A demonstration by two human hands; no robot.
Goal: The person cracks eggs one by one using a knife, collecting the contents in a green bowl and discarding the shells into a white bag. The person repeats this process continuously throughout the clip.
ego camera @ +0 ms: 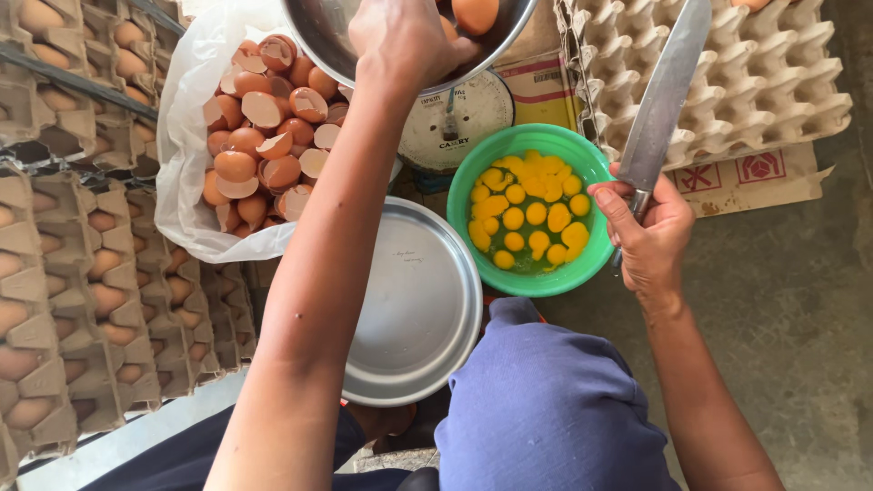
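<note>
I see the left hand [400, 36] reaching far, up to a metal bowl [318, 36] sitting on a kitchen scale [455, 127]. Its fingers curl over the bowl's near rim; I can't tell if they grip the rim or an egg inside. One whole brown egg [475, 13] shows in that bowl, just right of the hand.

The right hand [647, 232] is clenched around the handle of a big knife [667, 95], blade pointing far and slightly right, over the empty egg tray [755, 82]. The hand sits just right of the green bowl [582, 155], near its rim.

The green bowl holds many raw yolks [527, 214] in clear egg white. It sits right of centre, near side of the scale.

An empty round metal pan [418, 309] lies near me, left of the green bowl, between the two arms, touching or overlapping the green bowl's edge.

Far left, a white plastic bag [182, 136] is full of broken brown eggshells [264, 136]. Left edge: stacked cardboard trays [91, 300] with whole eggs in them.

Flattened cardboard [755, 177] lies under the empty tray at right. Grey concrete floor [800, 336] on the right. My blue-clad knee [546, 409] is near, bottom centre.
</note>
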